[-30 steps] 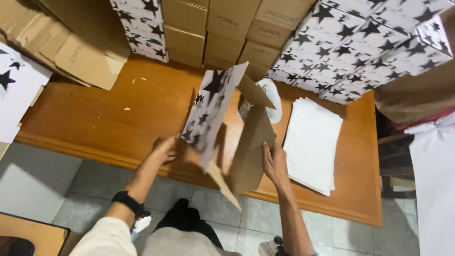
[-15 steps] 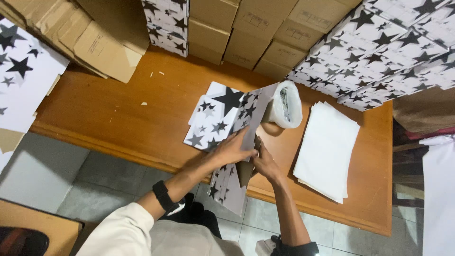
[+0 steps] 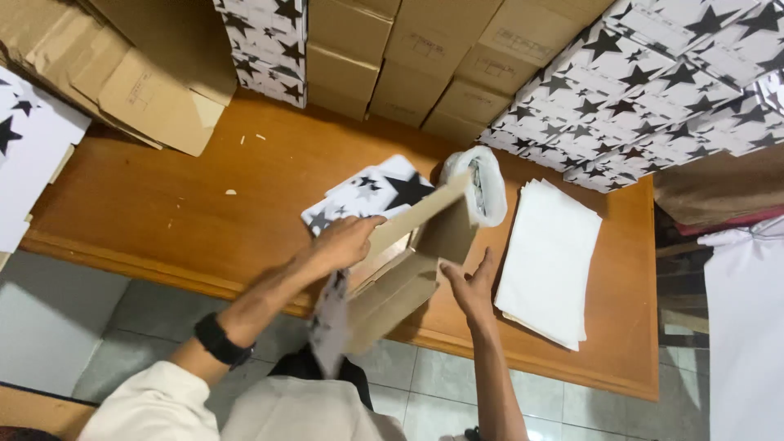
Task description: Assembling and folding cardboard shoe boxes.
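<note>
My left hand [image 3: 343, 243] grips the upper panel of a flat cardboard box [image 3: 408, 269], white with black stars outside and brown inside. The box is half unfolded above the wooden table [image 3: 188, 212], with its lower flap hanging past the front edge. My right hand [image 3: 472, 282] is open with its fingers spread, its palm against the box's right side. A star-printed box blank [image 3: 371, 189] lies on the table just behind the held box.
A stack of white sheets [image 3: 551, 261] lies to the right. A white plastic bag [image 3: 483, 184] sits behind the box. Stacked brown cartons [image 3: 392, 57] and star-printed boxes [image 3: 653, 90] line the back. Flattened cardboard [image 3: 139, 90] leans at the left.
The box has gone from a raised flat blank to a partly opened shape. Both hands met at its middle, then my right hand shifted to its right side.
</note>
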